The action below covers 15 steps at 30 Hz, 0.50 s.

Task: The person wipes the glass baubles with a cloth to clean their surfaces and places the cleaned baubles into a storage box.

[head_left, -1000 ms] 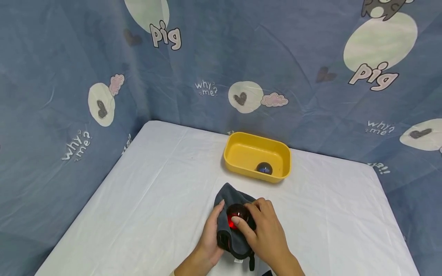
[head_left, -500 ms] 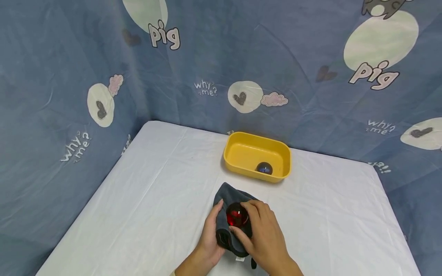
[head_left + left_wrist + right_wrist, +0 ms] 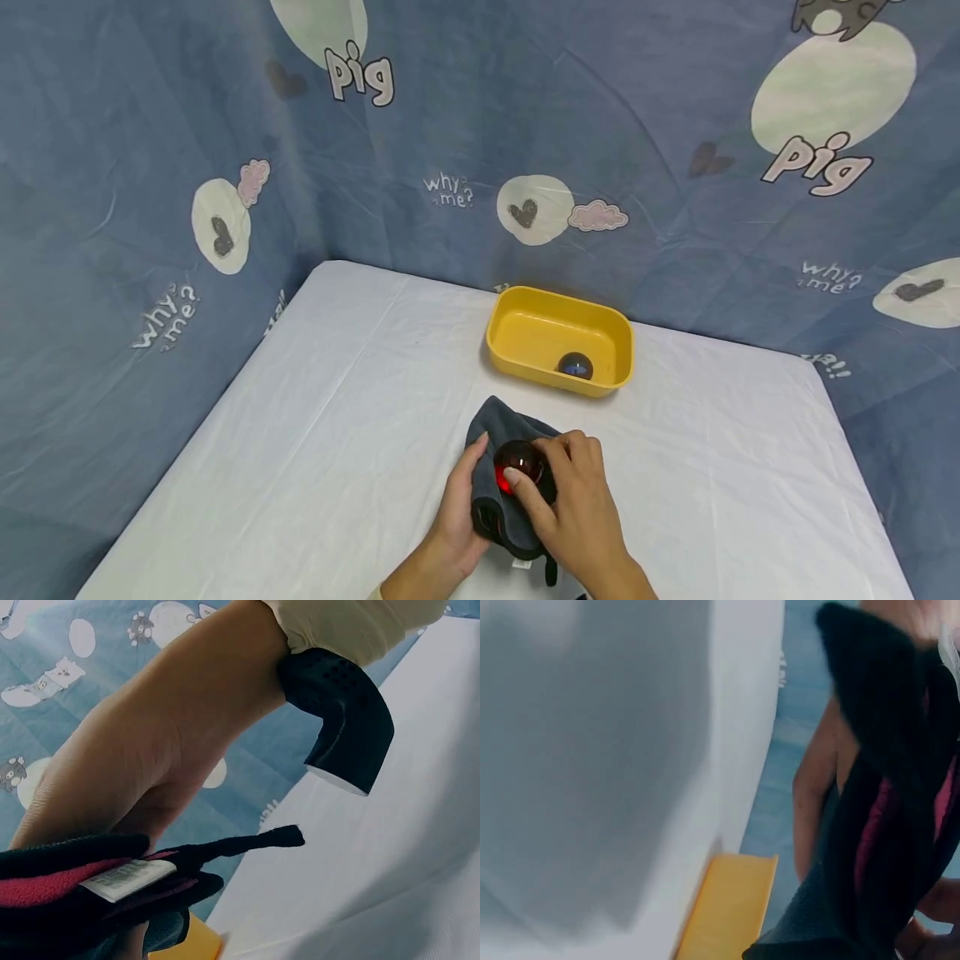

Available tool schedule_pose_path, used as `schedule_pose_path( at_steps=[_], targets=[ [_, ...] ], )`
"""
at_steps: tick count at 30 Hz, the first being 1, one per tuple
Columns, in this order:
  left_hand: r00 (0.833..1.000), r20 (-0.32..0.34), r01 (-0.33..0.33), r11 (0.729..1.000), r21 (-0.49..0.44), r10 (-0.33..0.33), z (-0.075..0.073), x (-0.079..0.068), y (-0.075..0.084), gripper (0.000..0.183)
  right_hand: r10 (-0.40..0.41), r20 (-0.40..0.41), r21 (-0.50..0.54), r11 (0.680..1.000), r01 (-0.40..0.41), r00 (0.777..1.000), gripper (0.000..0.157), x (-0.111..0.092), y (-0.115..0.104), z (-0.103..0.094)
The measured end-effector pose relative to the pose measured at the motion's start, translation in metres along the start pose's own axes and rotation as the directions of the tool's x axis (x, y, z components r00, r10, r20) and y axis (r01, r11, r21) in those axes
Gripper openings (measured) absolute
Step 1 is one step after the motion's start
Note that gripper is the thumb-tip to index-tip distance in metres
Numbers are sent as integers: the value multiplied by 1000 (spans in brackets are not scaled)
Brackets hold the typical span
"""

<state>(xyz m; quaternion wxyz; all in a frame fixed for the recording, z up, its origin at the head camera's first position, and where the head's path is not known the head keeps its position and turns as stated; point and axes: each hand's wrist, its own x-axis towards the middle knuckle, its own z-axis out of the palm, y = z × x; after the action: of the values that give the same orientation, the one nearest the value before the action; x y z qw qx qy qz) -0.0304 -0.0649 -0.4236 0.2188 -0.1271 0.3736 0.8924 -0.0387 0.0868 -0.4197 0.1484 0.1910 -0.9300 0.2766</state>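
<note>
Near the front middle of the head view, a dark grey cloth with black edging lies folded in my left hand, which grips it from the left and below. A shiny, see-through red ball rests in the cloth. My right hand pinches this ball, its thumb on the near side and fingers at the right, partly over cloth. In the left wrist view, the cloth's white label and black hanging loop show, with pink fabric inside the folds. Some fingertips are hidden by cloth.
A yellow rectangular tub stands beyond the hands, close to the table's back edge. Inside it, at the near right, lies a dark blue ball. White cloth covers the table; a blue printed curtain hangs behind and to the left.
My right thumb was lower on the ball half a second ago and is now higher, about where it was a second ago. The left hand and the tub stay in place.
</note>
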Motion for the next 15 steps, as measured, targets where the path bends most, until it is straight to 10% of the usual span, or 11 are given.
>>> schedule_pose_path(
  at_steps=[15],
  targets=[
    [999, 10, -33, 999, -26, 33, -4, 0, 3, 71, 34, 116, -18, 999, -32, 993, 69, -3, -3, 0]
  ],
)
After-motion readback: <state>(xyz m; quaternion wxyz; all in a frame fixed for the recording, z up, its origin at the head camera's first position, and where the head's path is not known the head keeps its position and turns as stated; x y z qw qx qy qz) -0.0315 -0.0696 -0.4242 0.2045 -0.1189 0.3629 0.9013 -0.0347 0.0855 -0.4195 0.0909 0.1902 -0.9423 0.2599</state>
